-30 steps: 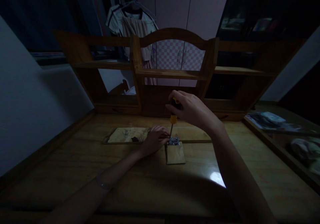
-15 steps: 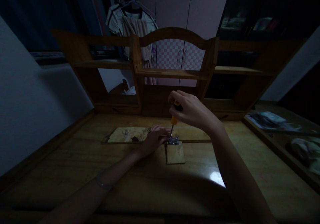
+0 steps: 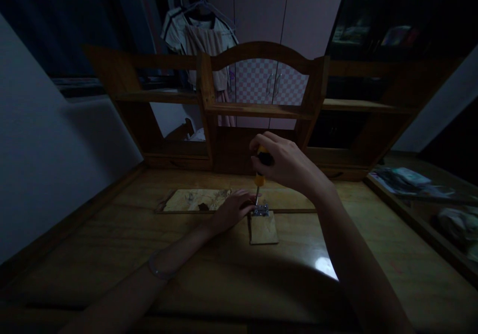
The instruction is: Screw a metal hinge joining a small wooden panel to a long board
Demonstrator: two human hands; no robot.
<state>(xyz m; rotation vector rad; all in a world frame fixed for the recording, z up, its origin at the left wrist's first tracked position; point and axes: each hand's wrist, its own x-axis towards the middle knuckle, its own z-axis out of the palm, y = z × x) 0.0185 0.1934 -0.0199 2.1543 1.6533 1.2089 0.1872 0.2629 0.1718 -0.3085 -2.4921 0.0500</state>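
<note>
My right hand (image 3: 282,162) is closed round the yellow and black handle of a screwdriver (image 3: 260,179), held nearly upright. The screwdriver's shaft runs down to the left side of a small metal hinge (image 3: 262,210). This hinge lies where a long wooden plank (image 3: 194,200) meets a small square wooden block (image 3: 264,229). Across the plank rests my left hand (image 3: 233,207), its thumb and fingers drawn together beside the screwdriver tip. Whatever lies between those fingertips is too small and dark to make out.
Beneath everything is a glossy wooden desktop (image 3: 209,274). A wooden shelf unit (image 3: 261,109) stands along its back edge. At the right, papers and packets (image 3: 409,177) and a crumpled pale cloth (image 3: 457,227) lie beyond a raised edge.
The view has shifted slightly, moving the scene a little to the right. My right hand has turned slightly on the screwdriver, which stands more upright. My left hand stays by the hinge.
</note>
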